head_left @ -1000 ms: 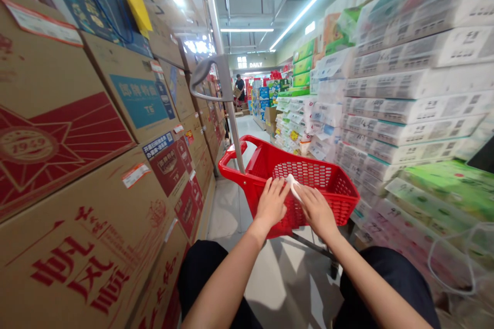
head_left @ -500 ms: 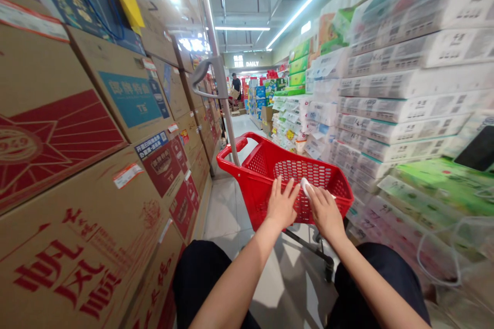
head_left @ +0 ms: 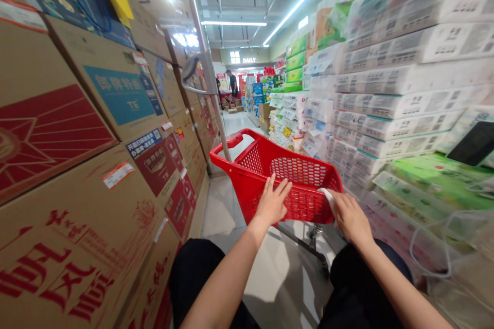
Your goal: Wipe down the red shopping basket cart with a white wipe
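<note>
A red plastic shopping cart [head_left: 247, 185] with perforated basket walls stands on its wheels right before my knees. My left hand [head_left: 273, 199] rests on the near side of the basket, fingers spread and nothing in it. At the basket's right end, my right hand [head_left: 349, 213] is closed around a white cloth [head_left: 327, 196], which looks like a wipe or tissue and lies against the rim. Most of the cloth is hidden behind the fingers. From the cart's left end a metal pole [head_left: 196, 15] with a grey loop handle [head_left: 191, 76] rises.
Stacked cardboard cartons [head_left: 69, 257] form a wall along the left. Packs of white tissue paper [head_left: 401, 97] are piled on the right, with a dark phone [head_left: 471, 144] lying near green packs [head_left: 424, 180]. Down the aisle, people [head_left: 232, 85] stand among boxes.
My right hand has moved right along the basket's near rim with the white cloth, to its right end. My left hand stays on the basket side. The view has shifted slightly.
</note>
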### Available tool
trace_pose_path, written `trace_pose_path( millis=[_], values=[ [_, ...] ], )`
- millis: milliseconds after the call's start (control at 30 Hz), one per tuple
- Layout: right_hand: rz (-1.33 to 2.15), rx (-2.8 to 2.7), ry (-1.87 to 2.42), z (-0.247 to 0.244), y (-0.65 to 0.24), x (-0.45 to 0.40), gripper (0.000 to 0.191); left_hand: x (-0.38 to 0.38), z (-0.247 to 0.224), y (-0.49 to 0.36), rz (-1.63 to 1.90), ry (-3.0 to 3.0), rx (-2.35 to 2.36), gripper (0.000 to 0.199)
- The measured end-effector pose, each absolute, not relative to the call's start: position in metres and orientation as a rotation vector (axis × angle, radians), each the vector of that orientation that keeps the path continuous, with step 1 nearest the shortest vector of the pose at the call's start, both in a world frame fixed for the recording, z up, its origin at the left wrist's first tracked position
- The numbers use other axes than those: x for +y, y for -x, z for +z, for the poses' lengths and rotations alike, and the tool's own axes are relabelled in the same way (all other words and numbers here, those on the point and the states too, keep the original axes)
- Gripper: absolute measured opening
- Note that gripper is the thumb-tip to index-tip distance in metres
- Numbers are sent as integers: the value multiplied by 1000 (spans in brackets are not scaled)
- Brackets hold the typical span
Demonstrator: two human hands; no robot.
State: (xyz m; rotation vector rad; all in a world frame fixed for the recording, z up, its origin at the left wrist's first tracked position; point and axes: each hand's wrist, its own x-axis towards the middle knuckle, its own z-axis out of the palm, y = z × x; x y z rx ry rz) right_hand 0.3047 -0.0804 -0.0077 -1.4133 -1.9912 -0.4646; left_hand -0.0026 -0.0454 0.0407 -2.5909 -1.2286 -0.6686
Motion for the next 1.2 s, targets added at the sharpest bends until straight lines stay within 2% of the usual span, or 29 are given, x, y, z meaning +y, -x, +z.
trace_pose_path(
  millis=[300,433,633,867,1033,1200],
  values=[
    [-362,-2025,1331,-5,-232,-111,61,-27,42,24,-777,2426,-1526,59],
    [-274,-2140,1162,-1,-214,-116,64,-29,36,23,-760,2335,-1702,66],
    [-184,-2252,1006,2,-232,-101,57,-43,24,23,-780,2321,-1752,74],
    [-247,-2153,1102,-14,-262,-66,56,-30,25,31,-782,2416,-1766,71],
    [-331,-2086,1192,-21,-222,-83,65,-19,30,18,-712,2406,-1835,70],
    [-360,-2143,1135,-22,-179,-103,72,-25,25,-3,-647,2397,-1858,56]
  ],
)
